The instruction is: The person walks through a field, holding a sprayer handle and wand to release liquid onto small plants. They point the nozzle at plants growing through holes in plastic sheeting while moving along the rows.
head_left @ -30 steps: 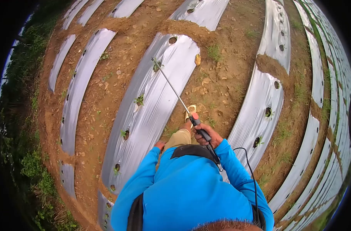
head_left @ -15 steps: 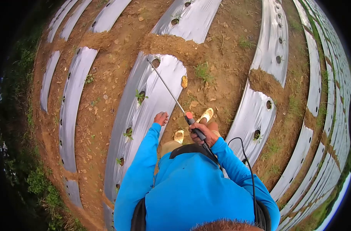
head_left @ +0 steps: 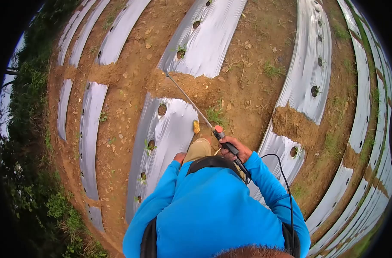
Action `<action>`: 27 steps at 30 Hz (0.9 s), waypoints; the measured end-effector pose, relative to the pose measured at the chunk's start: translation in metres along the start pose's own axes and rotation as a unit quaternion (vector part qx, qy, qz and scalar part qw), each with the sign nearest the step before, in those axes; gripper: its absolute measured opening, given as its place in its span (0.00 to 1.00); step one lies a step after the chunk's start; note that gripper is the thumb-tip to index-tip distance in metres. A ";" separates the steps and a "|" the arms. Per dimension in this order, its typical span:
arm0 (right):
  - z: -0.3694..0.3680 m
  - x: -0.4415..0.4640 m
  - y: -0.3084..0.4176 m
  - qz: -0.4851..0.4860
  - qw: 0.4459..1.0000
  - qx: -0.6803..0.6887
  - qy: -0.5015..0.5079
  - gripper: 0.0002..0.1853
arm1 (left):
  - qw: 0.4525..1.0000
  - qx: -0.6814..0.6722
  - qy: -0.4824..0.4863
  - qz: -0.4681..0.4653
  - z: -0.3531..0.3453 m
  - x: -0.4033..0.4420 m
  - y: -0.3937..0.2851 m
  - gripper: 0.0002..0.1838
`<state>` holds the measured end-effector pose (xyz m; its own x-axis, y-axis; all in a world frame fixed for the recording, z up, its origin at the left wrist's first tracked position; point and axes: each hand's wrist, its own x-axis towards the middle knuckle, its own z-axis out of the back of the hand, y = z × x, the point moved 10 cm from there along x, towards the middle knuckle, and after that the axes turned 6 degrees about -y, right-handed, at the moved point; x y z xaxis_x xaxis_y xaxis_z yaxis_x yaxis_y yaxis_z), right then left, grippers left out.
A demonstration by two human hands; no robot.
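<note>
My right hand (head_left: 238, 150) is wrapped around the black handle of a spray wand (head_left: 190, 100), which has an orange-red knob and a long thin metal lance. Its tip points forward and left, over the strip of bare soil (head_left: 183, 86) between two plastic-covered beds. A black hose (head_left: 286, 182) loops out near my right forearm. My left hand (head_left: 179, 158) hangs low beside my left thigh, near the silver plastic mulch (head_left: 172, 129). The fingers of that hand are mostly hidden. Small seedlings (head_left: 150, 146) grow from round holes in this mulch.
Ahead, another mulched bed (head_left: 209, 47) carries on with planting holes. To my right runs a parallel bed (head_left: 275, 148), broken by a soil mound (head_left: 292, 122). A yellow leaf (head_left: 196, 127) lies at the near bed's edge. Dense greenery (head_left: 24, 172) borders the left side.
I have moved forward along the row, so the beds shift down in view. The wand tip has passed from the near bed's end to the soil gap. My left hand has drawn back toward my thigh.
</note>
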<state>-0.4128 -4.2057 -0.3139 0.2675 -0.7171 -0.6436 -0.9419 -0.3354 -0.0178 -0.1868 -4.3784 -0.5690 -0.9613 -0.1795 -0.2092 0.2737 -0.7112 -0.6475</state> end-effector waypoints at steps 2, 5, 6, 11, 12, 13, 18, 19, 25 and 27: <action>-0.006 -0.004 0.051 0.015 1.000 -0.009 -0.007 0.15 | 0.985 -0.066 0.040 0.156 0.014 0.062 0.011 0.20; -0.013 -0.005 0.128 0.052 0.998 -0.025 -0.018 0.14 | 0.884 -0.254 0.003 0.393 0.072 0.150 -0.027 0.20; -0.011 -0.004 0.152 0.053 0.998 -0.024 -0.020 0.14 | 0.884 -0.256 0.004 0.391 0.085 0.182 -0.038 0.20; -0.001 -0.011 0.268 0.018 0.999 -0.032 -0.010 0.12 | 0.794 -0.350 0.070 0.491 0.066 0.314 -0.008 0.17; 0.002 -0.016 0.291 0.005 0.999 -0.023 -0.022 0.12 | 0.801 -0.321 0.095 0.496 0.071 0.341 -0.005 0.16; 0.001 -0.020 0.304 0.004 0.999 -0.013 -0.030 0.12 | 0.798 -0.322 0.107 0.498 0.075 0.357 -0.005 0.16; -0.025 -0.045 0.416 0.003 0.997 -0.032 -0.072 0.12 | 0.724 -0.450 0.101 0.514 0.091 0.511 -0.007 0.15; -0.023 -0.046 0.443 0.009 0.994 -0.049 -0.102 0.12 | 0.745 -0.456 0.064 0.482 0.112 0.557 -0.013 0.15; -0.010 -0.037 0.581 0.067 0.988 -0.073 -0.118 0.13 | 0.818 -0.380 0.016 0.431 0.215 0.716 -0.067 0.14; 0.000 -0.040 0.630 0.074 0.989 -0.050 -0.117 0.13 | 0.823 -0.369 0.014 0.431 0.220 0.750 -0.065 0.14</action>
<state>-1.0171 -4.3879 -0.2994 0.0632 -0.6053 -0.7935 -0.9392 -0.3050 0.1579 -0.9323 -4.6162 -0.5228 -0.4005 -0.3781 -0.8347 0.8093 0.2812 -0.5157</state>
